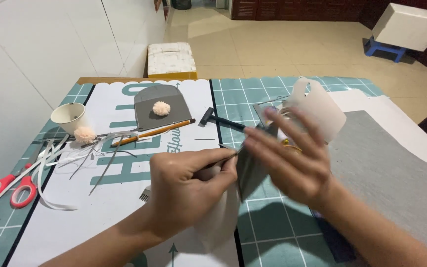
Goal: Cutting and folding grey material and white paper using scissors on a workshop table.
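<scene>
Left hand [189, 185] pinches grey paper [249, 170]; right hand [292, 158] alongside.

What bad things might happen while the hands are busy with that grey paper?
1. The left hand pinches a thin pointed tool aimed at the right hand, so it might poke the fingers.
2. The grey paper piece is thin and held between both hands, so it could crease or tear.
3. The white strips lie loose beside the red scissors and could be swept off the green cutting mat.
</scene>
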